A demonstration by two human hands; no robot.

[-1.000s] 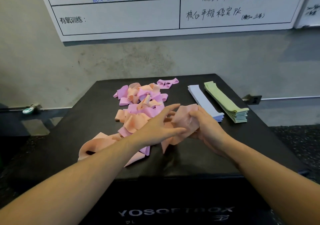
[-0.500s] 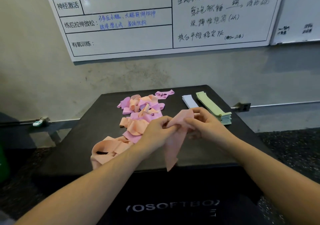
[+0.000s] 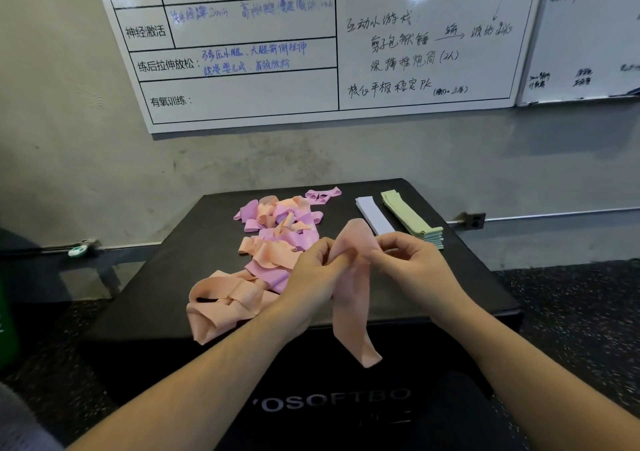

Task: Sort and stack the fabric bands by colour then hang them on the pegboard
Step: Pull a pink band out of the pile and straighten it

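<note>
Sorting goes on over two neat piles, a white stack (image 3: 374, 215) and a green stack (image 3: 412, 217) side by side at the far right of the black worktop (image 3: 180, 277), while one tangled heap of pink and peach bands (image 3: 273, 239), too knotted to count, sprawls left of centre. One peach band (image 3: 351, 291) hangs above the near edge, its top pinched between the curled fingers of the left hand (image 3: 311, 277) and the right hand (image 3: 412, 270). Two whiteboards (image 3: 415, 69) hang on the grey wall behind.
</note>
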